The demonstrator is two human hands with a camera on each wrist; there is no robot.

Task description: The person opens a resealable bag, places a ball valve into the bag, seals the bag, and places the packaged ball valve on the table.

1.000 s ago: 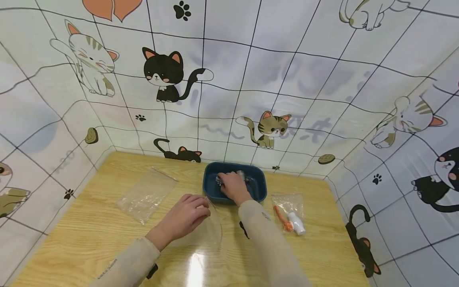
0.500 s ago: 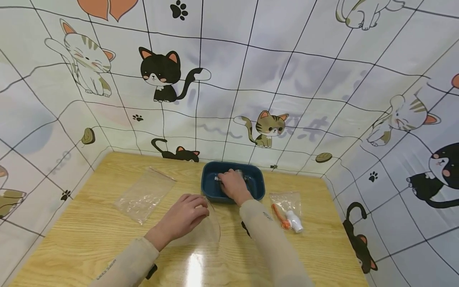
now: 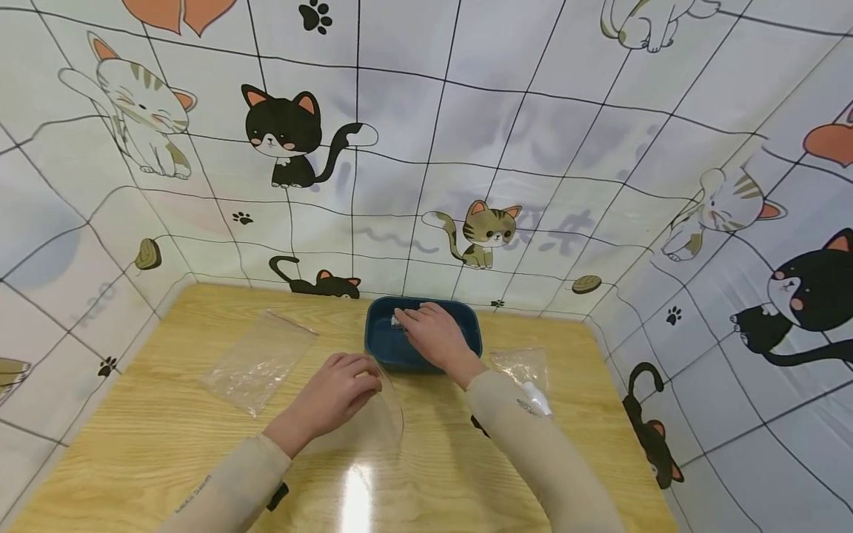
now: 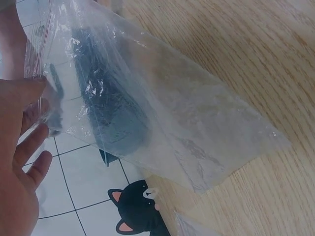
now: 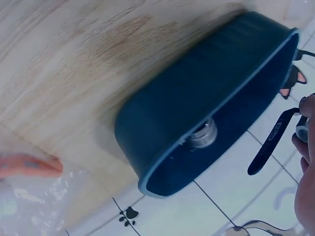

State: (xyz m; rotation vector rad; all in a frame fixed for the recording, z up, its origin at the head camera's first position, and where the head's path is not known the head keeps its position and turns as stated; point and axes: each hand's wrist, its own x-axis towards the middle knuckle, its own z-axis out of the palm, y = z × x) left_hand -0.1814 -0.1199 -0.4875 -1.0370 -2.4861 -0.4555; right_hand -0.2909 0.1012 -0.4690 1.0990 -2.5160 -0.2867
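Note:
My left hand point(image 3: 333, 396) pinches the top of a clear zip bag point(image 4: 197, 128) between thumb and fingers. The bag hangs down beside the near side of a dark blue plastic bin point(image 3: 400, 363). Over the bin, my right hand point(image 3: 436, 337) grips a metal ball valve point(image 5: 302, 132) with a long dark lever handle point(image 5: 273, 142) bearing pale lettering. In the right wrist view the valve is above the bin's rim, its body partly hidden by the fingers. Inside the bin lies a shiny round metal fitting point(image 5: 204, 136).
A flat clear zip bag point(image 3: 260, 363) lies on the wooden table point(image 3: 166, 444) at left. Right of the bin is another clear bag point(image 3: 520, 363) with a white bottle-like piece point(image 3: 536, 398) and an orange piece point(image 5: 34, 165). Cat-print sheeting point(image 3: 400, 148) walls the back and sides.
My right hand has come up from inside the bin, now with the ball valve in its fingers. My left hand keeps its hold on the bag. The head view has turned slightly right.

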